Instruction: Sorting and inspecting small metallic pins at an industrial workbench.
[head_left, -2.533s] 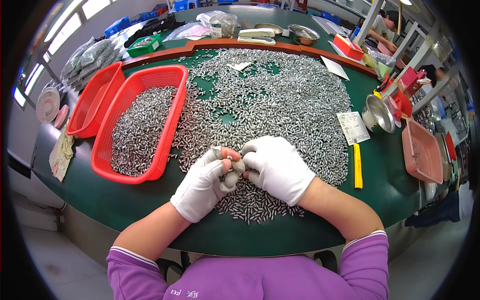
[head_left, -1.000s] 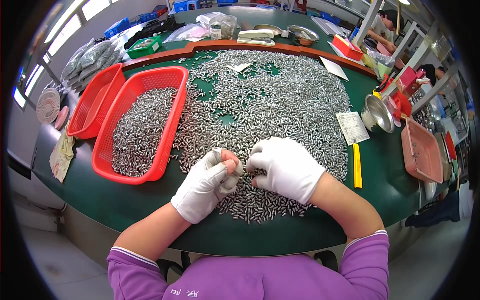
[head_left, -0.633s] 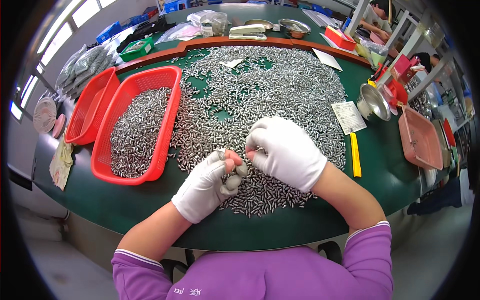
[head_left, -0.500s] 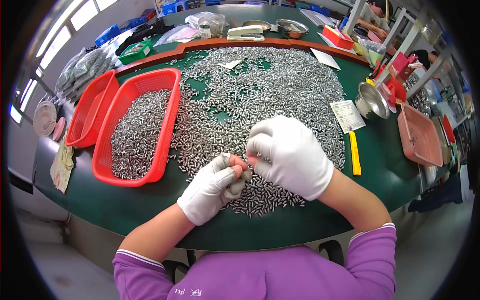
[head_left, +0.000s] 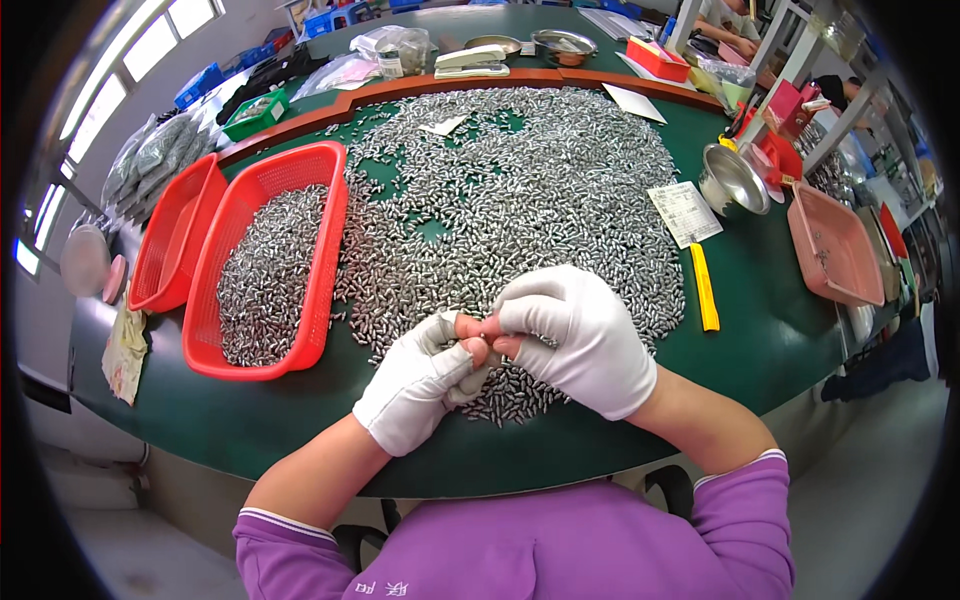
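Note:
My left hand (head_left: pixel 425 378), in a white glove with bare fingertips, is closed in a pinch in front of me. Against its fingertips press the thumb and forefinger of my right hand (head_left: pixel 578 340), gloved the same way and also closed. A tiny shiny bit of a small metal part shows between the pinched fingertips; most of it is hidden. Beneath and beyond both hands spreads a wide layer of small silvery bullet-shaped metal parts (head_left: pixel 540 170). To the left, a red plastic basket (head_left: pixel 335 240) holds a heap of similar parts.
Another red basket (head_left: pixel 150 280) leans beside the first. Right of the parts lie a printed slip (head_left: pixel 686 213) and a yellow-handled tool (head_left: pixel 704 290). Farther right are a steel bowl (head_left: pixel 735 180) and a pink tray (head_left: pixel 835 290). A brown wooden strip (head_left: pixel 545 76) borders the far side.
My right hand has come down and left, and its fingertips now meet those of my left hand. The whole view has shifted slightly.

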